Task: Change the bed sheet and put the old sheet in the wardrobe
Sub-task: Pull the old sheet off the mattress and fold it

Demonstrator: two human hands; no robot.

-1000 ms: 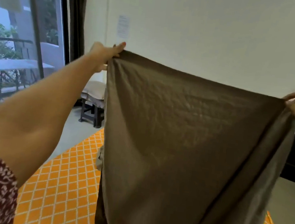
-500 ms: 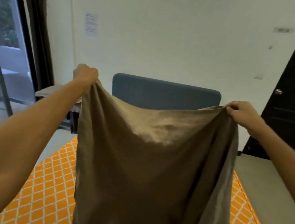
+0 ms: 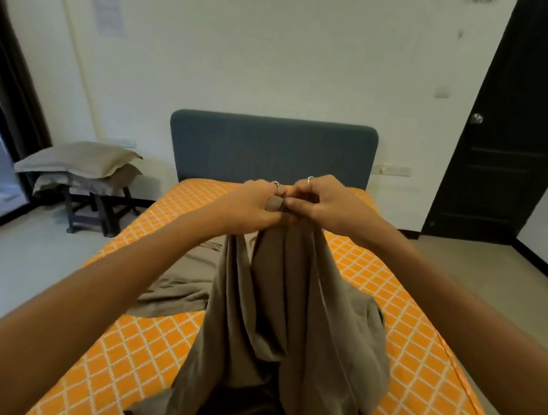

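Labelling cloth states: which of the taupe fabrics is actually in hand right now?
The brown sheet hanging over the orange bed, its top pinched by left hand and right hand. The pillows lie untouched on the stool.

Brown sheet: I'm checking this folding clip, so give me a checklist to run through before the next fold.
1. Both corners held together: ok, left hand and right hand pinch the brown sheet side by side.
2. Edges aligned: cannot tell, folds hide them.
3. Sheet hanging free: not ok, part lies on the orange mattress.
4. Sheet smooth: not ok, bunched below the hands.
5. Wardrobe reachable: cannot tell, none in view.
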